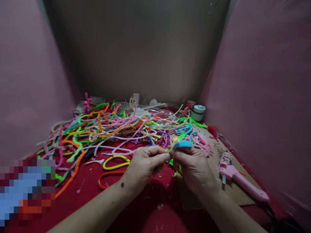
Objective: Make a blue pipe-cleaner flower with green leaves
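Note:
My right hand [191, 166] is closed, its thumb and fingers pinching a blue fuzzy pipe-cleaner petal [182, 144]. Beside the petal rises a small cluster of pale yellow stamens [176, 140]. My left hand [145, 163] meets it at the fingertips, closed in a pinch on the thin stem below the stamens; the fingers hide most of this stem. Bright green pieces show partly behind my right hand. Left of my left hand lie a yellow loop [116, 157] and a red loop [100, 181], which look like scissor handles.
Tangled pipe cleaners [116, 126] in many colours cover the back and left of the red cloth [145, 207]. A pink glue gun [243, 181] rests on cardboard [191, 197] at right. Farther back stands a mint-lidded jar [197, 113]. Pink panels flank both sides.

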The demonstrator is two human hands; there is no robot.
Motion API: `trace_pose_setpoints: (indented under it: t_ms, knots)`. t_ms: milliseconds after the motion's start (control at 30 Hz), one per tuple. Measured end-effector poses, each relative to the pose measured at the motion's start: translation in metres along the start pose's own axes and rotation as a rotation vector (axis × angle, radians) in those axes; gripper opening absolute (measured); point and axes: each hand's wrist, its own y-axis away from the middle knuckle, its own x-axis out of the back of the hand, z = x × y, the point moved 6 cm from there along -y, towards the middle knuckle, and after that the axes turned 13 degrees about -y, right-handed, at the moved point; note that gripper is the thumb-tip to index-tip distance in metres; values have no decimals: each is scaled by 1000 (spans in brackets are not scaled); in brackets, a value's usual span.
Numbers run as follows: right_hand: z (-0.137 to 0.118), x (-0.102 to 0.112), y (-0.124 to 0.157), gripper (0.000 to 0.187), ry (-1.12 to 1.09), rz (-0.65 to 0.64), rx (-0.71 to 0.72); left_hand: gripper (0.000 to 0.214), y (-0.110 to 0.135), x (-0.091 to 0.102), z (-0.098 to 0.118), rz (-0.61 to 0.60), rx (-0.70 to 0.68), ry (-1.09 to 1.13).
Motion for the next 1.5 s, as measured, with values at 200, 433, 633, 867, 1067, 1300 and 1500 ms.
trace_pose_setpoints:
  t_ms: [200,433,633,867,1067,1300,1500]
  knots:
    - [0,-3,1,18,-5,2,-7,18,0,-1,-1,-33,-16,3]
    - [5,-1,1,18,-28,15,19,22,3,-3,5,-36,-75,-131]
    - [6,-3,3,18,-105,83,43,20,18,-9,26,255,-663,-779]
    - [14,-3,5,20,-210,176,5,20,28,-24,27,552,-967,-1465]
    - [13,-5,9,24,-184,204,6,15,30,-23,34,610,-937,-1568]
    - [10,-9,9,20,-131,47,3,20,26,-12,33,410,-860,-1272]
    - [3,-10,11,10,-50,-4,65,17,24,-5,35,237,-829,-909]
